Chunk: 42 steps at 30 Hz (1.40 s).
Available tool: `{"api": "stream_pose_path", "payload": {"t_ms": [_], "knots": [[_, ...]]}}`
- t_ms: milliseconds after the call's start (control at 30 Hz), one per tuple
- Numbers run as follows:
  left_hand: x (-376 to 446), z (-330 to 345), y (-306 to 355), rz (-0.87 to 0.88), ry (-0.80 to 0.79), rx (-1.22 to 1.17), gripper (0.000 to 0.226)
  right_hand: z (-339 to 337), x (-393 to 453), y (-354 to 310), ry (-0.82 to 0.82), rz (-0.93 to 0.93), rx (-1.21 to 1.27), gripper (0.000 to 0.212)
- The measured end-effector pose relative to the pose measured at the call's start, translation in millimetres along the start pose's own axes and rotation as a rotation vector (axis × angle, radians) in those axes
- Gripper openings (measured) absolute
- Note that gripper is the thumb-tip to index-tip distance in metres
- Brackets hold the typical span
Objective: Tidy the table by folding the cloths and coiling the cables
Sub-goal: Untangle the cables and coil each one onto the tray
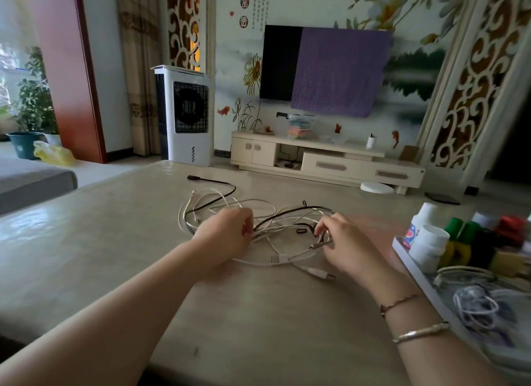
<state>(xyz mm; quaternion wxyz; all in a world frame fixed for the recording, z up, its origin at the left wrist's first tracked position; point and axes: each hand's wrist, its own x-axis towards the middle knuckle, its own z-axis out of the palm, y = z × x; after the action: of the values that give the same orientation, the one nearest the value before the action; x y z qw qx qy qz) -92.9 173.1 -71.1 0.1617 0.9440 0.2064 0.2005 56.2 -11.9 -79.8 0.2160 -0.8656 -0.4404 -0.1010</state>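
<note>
A tangle [258, 222] of white and black cables is lying on the table [115, 242], and both hands are being worked into it. The left hand [227, 232] is being held at the tangle's left side, fingers curled and pinching strands. The right hand [342, 242] is being held at the tangle's right side, fingertips closed narrowly on a black cable near a plug. A black lead [212, 181] is trailing out beyond the tangle, and a white plug [319, 272] is lying just in front of it. A tray [413, 265] with bottles and already gathered cables is sitting well to the right of the tangle.

Judged step: the cables are being separated; coiling is not yet begun. No cloths are being seen on the table. Next move, as judged: one cable is to be drawn free by its plug end without tightening the knot, then looped.
</note>
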Motion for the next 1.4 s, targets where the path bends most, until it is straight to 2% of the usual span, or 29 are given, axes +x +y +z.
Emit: {"api": "stream_pose_path", "payload": {"t_ms": [100,233,300,400,533,600,733,833,933,1067,1200,1300,1400], "knots": [[2,1,-6,-0.066,0.006,0.091,0.007,-3,0,7,0.01,0.029,-0.097,0.021],[2,6,2,-0.048,0.013,0.135,0.012,-7,-2,3,0.082,0.026,-0.046,0.021],[2,9,6,-0.018,0.026,0.132,0.015,-7,-2,3,0.004,0.017,-0.11,0.027],[3,9,8,-0.003,0.006,0.082,0.019,-6,-1,7,-0.082,0.055,-0.184,0.033],[3,11,16,0.094,-0.018,-0.089,0.021,-10,-2,6,0.037,0.009,-0.182,0.02],[1,12,22,0.111,-0.023,-0.186,0.021,-12,-3,4,0.071,-0.028,-0.096,0.013],[-1,11,32,0.084,-0.047,-0.367,0.011,-20,-3,-13,0.189,-0.035,0.313,0.008],[-1,7,39,0.03,-0.025,-0.515,0.02,-23,-2,-23,0.213,-0.038,0.51,0.01],[0,5,44,-0.022,-0.038,-0.681,0.022,-21,-3,-25,0.146,-0.051,0.427,0.011],[2,13,43,-0.02,-0.036,-0.574,0.018,-23,-3,-2,0.009,0.058,0.134,0.028],[0,23,44,0.032,-0.149,-0.518,0.023,-21,-4,19,-0.186,0.138,-0.133,0.031],[-1,32,47,0.037,-0.177,-0.458,0.024,-17,-3,19,-0.121,0.096,-0.148,0.027],[1,32,53,-0.097,0.015,-0.434,0.029,-23,-2,12,0.068,0.068,0.046,0.023]]}}
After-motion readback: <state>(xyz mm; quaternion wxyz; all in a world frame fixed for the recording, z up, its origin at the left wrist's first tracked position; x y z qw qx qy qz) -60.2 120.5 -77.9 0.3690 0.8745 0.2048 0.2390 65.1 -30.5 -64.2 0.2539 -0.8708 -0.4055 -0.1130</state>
